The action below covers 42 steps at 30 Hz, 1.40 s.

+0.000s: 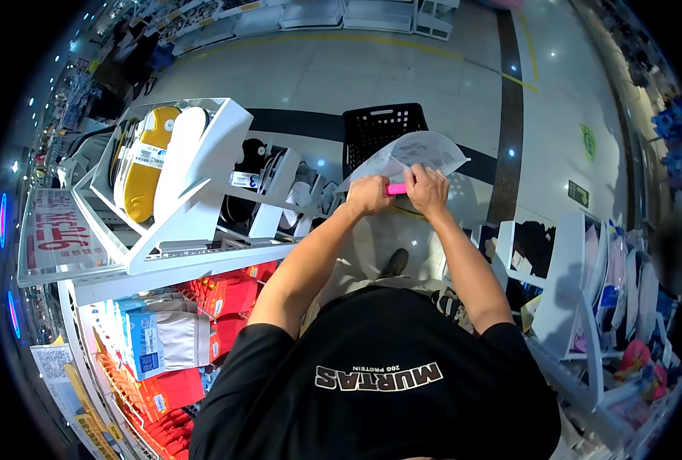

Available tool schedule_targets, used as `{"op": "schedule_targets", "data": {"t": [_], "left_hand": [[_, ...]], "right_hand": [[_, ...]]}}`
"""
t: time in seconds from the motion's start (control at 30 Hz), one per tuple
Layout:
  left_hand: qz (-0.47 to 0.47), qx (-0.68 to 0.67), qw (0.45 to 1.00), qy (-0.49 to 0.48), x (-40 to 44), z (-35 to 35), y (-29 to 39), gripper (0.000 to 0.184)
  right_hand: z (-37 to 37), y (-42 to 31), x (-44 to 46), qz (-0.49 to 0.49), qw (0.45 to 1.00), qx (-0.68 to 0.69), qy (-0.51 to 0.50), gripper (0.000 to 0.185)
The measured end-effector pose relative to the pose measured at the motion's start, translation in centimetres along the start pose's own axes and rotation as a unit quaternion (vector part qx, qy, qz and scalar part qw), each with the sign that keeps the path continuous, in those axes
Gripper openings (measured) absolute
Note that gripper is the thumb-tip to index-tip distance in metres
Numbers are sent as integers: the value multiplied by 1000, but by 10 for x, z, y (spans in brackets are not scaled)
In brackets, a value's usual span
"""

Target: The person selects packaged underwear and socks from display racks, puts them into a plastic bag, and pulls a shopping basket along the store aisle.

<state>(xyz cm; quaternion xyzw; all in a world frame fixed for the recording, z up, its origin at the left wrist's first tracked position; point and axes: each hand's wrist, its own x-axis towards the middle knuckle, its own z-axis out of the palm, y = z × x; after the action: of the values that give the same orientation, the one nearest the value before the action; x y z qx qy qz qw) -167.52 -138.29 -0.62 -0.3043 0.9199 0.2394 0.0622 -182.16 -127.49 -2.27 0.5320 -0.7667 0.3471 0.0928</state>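
In front of me, my left hand (369, 195) is closed around one end of a short pink handle bar (396, 188). Close beside it, my right hand (427, 188) is closed on the bar's other end. A pale translucent plastic sheet or bag (414, 152) spreads just beyond my knuckles; whether my fingers also pinch it, I cannot tell. Behind it shows a black plastic basket (383, 123) with a perforated wall, its near part covered by the sheet. What the bar joins to below is hidden.
On my left stands a white display rack (195, 184) with yellow and white insoles (147, 165); red and blue packets (164, 337) hang below. A second white rack (555, 307) with hanging goods is on my right. Ahead lies a tiled floor (318, 73) with dark bands.
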Motion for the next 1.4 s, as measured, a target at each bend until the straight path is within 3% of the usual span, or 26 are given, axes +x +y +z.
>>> {"op": "schedule_targets", "data": {"t": [0.37,0.57,0.7,1.0,1.4], "left_hand": [[-58,-32,998,9,81,-33,-6,34],[-70,-46,991,101,129,-35,-31,30],[-102,-68,989,80,151,-66,-38,30],[-105,-101,974,176,224,-90,-86,23],[-193,-135,943,236,318,-139,-142,21]], "right_hand": [[44,53,96,-50,997,32,-45,23],[73,69,160,-77,993,13,-84,22],[94,74,197,-97,991,20,-95,23],[152,86,297,-141,977,34,-154,25],[247,93,433,-228,945,96,-216,26]]}}
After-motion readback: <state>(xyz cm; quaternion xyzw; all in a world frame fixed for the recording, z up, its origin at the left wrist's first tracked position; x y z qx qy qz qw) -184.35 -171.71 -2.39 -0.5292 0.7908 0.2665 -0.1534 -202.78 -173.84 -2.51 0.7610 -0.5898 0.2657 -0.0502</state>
